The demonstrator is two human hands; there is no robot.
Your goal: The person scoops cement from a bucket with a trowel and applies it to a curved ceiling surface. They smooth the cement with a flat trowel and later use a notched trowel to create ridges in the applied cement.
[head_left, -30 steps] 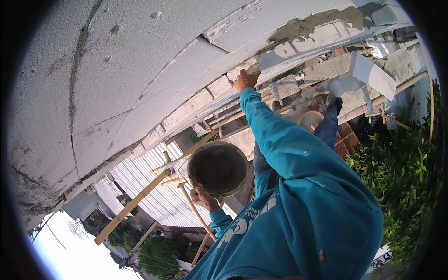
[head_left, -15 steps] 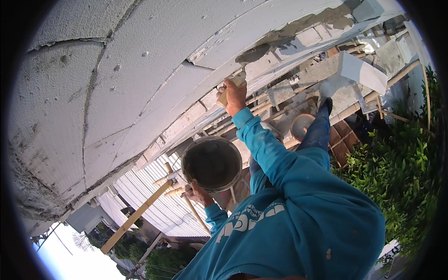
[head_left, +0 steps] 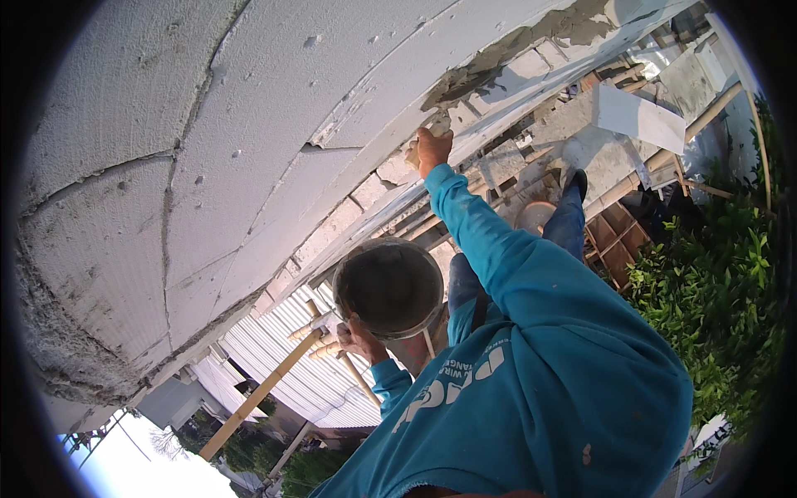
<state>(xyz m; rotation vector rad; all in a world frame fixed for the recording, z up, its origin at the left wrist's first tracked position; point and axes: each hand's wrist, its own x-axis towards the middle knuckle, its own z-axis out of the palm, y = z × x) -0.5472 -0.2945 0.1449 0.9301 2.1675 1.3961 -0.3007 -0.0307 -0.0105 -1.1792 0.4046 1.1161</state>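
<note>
My left hand (head_left: 359, 339) is closed on the edge of a dark round bucket (head_left: 435, 305), which hangs below the wall at my left. Grey wet mortar (head_left: 383, 286) lies inside it. With my right arm stretched forward, my right hand (head_left: 432, 153) is wrapped round what looks like a trowel (head_left: 439, 124), pale and smeared; its blade is hard to make out. It sits against the lower part of the pale block wall (head_left: 266, 108). Just beyond it, a strip of fresh grey mortar (head_left: 498, 58) runs along the wall.
Bamboo poles (head_left: 257, 390) stand near the wall at lower left, above a corrugated roof (head_left: 278, 353). At the right, a white block (head_left: 639, 116) rests on the scaffold planks, with a round pan (head_left: 535, 216) near my foot (head_left: 579, 183). Leafy shrubs (head_left: 714, 307) grow beyond.
My right hand has moved forward along the wall, closer to the mortar strip, tool still gripped. The bucket stays in my left hand. The whole view has shifted slightly.
</note>
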